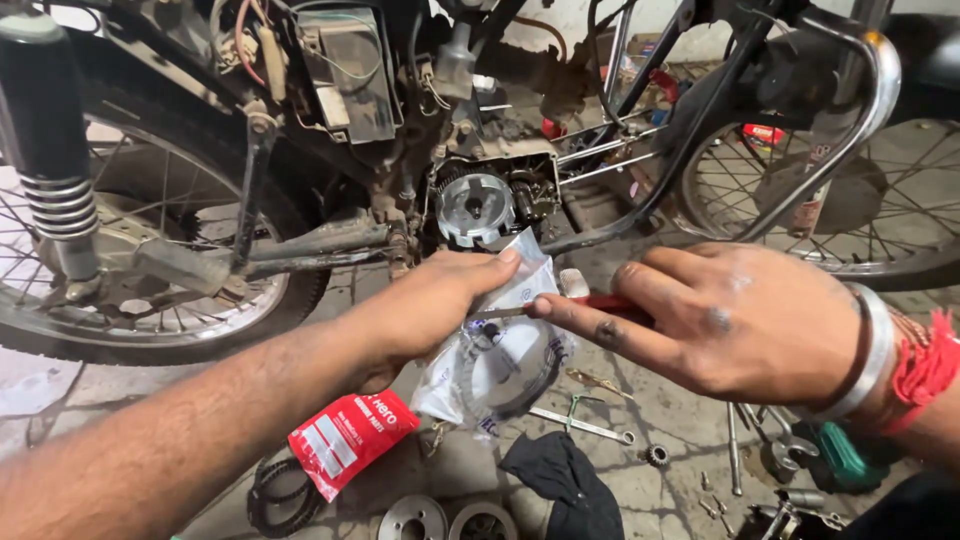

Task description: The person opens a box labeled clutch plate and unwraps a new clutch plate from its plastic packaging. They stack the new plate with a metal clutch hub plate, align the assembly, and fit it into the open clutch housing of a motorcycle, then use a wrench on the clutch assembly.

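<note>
The left hand (425,305) clasps a clear plastic packet (505,360) by its far edge while the right hand (720,320) pinches a red-handled tool (600,303) against it, near the motorcycle engine (480,205).

Grimy concrete floor (680,420) beneath a pale, flaking wall (570,20).

left arm: bare, no sleeve | right wrist: silver metal bangle (880,350), red thread band (925,365) | right hand (740,320): grease-smudged
</note>
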